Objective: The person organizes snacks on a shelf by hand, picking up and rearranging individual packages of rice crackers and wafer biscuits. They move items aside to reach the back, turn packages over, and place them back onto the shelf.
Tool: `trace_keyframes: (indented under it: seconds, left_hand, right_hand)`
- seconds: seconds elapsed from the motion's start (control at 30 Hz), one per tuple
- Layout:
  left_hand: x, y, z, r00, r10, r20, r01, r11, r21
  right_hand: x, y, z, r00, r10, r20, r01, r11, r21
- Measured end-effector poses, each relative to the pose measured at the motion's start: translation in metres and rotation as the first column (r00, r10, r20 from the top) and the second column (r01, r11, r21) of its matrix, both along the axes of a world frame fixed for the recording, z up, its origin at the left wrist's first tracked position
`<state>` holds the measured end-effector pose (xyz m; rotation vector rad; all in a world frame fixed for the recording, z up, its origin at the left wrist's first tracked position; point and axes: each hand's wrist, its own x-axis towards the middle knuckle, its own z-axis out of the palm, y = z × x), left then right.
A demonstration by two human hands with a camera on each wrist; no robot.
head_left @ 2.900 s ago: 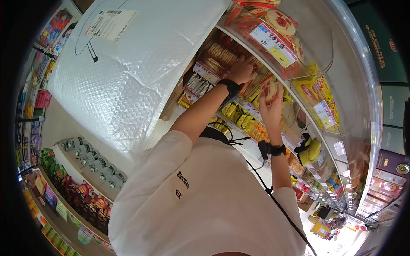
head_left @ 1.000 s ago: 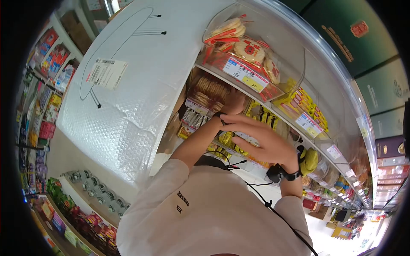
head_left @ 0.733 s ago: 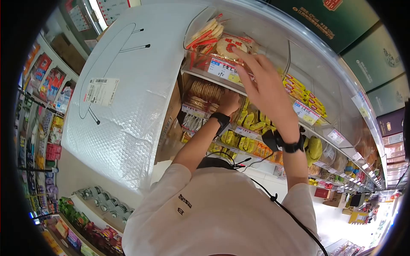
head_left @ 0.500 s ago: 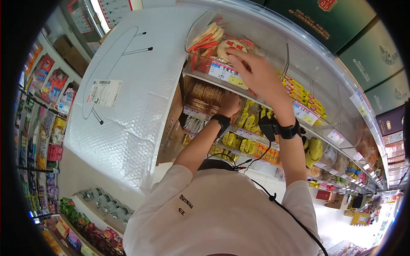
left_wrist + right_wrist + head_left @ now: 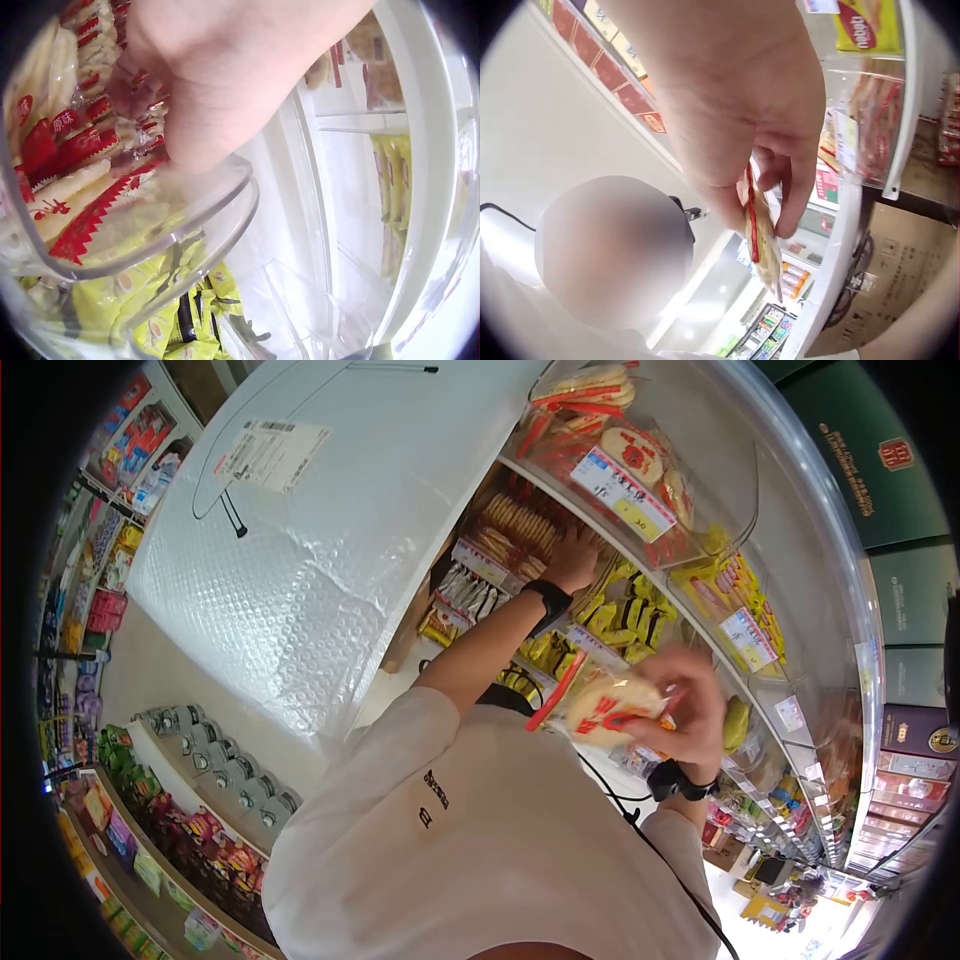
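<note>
My R hand (image 5: 690,705) pinches a cracker pkt (image 5: 610,708) in front of my shirt (image 5: 470,830); my L hand (image 5: 572,560) is down in the bin (image 5: 150,244) among red-trimmed pkts (image 5: 79,142), can't tell if gripping any. Yellow pkts (image 5: 625,615) sit just beside, w/ a price tag (image 5: 622,495) on the upper tray (image 5: 735,530).
</note>
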<state>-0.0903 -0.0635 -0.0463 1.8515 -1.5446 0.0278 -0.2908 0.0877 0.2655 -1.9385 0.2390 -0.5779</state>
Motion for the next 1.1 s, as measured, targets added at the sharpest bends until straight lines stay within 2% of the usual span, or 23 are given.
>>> trace_keyframes:
  seconds: [0.1, 0.13, 0.17, 0.2, 0.23, 0.3, 0.33, 0.37, 0.43, 0.53, 0.57, 0.67, 0.77, 0.87, 0.93, 0.97, 1.07, 1.1]
  left_hand:
    - [0.0, 0.001, 0.004, 1.0, 0.018, 0.006, -0.018, 1.0, -0.015]
    - [0.001, -0.001, 0.003, 1.0, 0.009, 0.015, -0.008, 1.0, -0.003]
    - [0.002, 0.001, 0.006, 1.0, 0.002, 0.024, -0.002, 1.0, 0.009]
    - [0.003, -0.008, -0.008, 0.996, 0.031, 0.085, -0.025, 0.997, -0.078]
    - [0.01, -0.011, -0.012, 0.999, -0.023, -0.037, 0.021, 0.998, -0.056]
    - [0.009, -0.008, -0.007, 0.994, -0.037, -0.1, 0.025, 0.992, -0.121]
    - [0.01, -0.016, -0.024, 0.995, -0.001, 0.102, 0.019, 0.984, -0.178]
    - [0.009, 0.012, 0.015, 0.988, -0.06, -0.139, 0.055, 0.998, -0.035]
    - [0.009, 0.009, 0.02, 0.997, -0.015, -0.074, 0.024, 0.992, 0.124]
    - [0.01, 0.021, 0.037, 0.992, -0.054, -0.111, 0.078, 0.973, 0.216]
    - [0.01, 0.008, 0.022, 0.997, -0.073, -0.033, 0.078, 0.978, 0.196]
    - [0.01, 0.003, 0.017, 0.991, -0.048, 0.124, 0.028, 0.987, 0.16]
    - [0.008, 0.006, 0.025, 0.992, -0.078, 0.101, 0.047, 0.959, 0.28]
    - [0.008, 0.012, 0.037, 0.996, -0.084, 0.04, 0.07, 0.959, 0.274]
    - [0.01, -0.023, -0.013, 0.99, -0.07, 0.125, 0.046, 0.982, 0.182]
    - [0.009, -0.027, -0.022, 0.989, -0.061, 0.136, 0.041, 0.989, 0.142]
    - [0.005, -0.025, -0.02, 0.993, -0.035, 0.11, 0.032, 0.999, 0.022]
    - [0.004, -0.028, -0.023, 0.993, -0.054, 0.106, 0.049, 0.998, 0.047]
  right_hand:
    - [0.004, -0.015, -0.037, 0.938, -0.053, -0.343, 0.048, 0.999, -0.025]
    - [0.014, -0.014, -0.039, 0.901, -0.105, -0.422, 0.122, 0.992, 0.013]
    - [0.016, -0.025, -0.064, 0.93, -0.176, -0.322, 0.162, 0.984, -0.07]
    - [0.017, -0.038, -0.095, 0.947, -0.239, -0.213, 0.21, 0.966, -0.151]
    - [0.023, -0.043, -0.107, 0.929, -0.336, -0.154, 0.297, 0.927, -0.23]
    - [0.033, -0.056, -0.13, 0.846, -0.53, -0.052, 0.481, 0.802, -0.355]
    - [0.036, -0.064, -0.143, 0.779, -0.627, -0.009, 0.573, 0.717, -0.398]
    - [0.04, -0.074, -0.157, 0.772, -0.633, 0.054, 0.592, 0.686, -0.423]
    - [0.05, -0.096, -0.179, 0.759, -0.624, 0.183, 0.625, 0.623, -0.47]
    - [0.065, -0.109, -0.19, 0.779, -0.587, 0.221, 0.578, 0.534, -0.617]
    - [0.068, -0.113, -0.192, 0.778, -0.582, 0.237, 0.57, 0.494, -0.656]
    - [0.072, -0.13, -0.192, 0.745, -0.655, 0.124, 0.537, 0.48, -0.694]
    - [0.076, -0.164, -0.207, 0.723, -0.677, 0.136, 0.44, 0.3, -0.846]
    - [0.095, -0.169, -0.206, 0.694, -0.66, 0.288, 0.493, 0.145, -0.858]
    - [0.105, -0.174, -0.204, 0.692, -0.698, 0.184, 0.459, 0.228, -0.859]
    - [0.109, -0.175, -0.204, 0.687, -0.715, 0.128, 0.442, 0.271, -0.855]
    - [0.125, -0.183, -0.203, 0.586, -0.797, -0.147, 0.364, 0.421, -0.831]
    - [0.125, -0.187, -0.204, 0.602, -0.786, -0.14, 0.365, 0.427, -0.827]
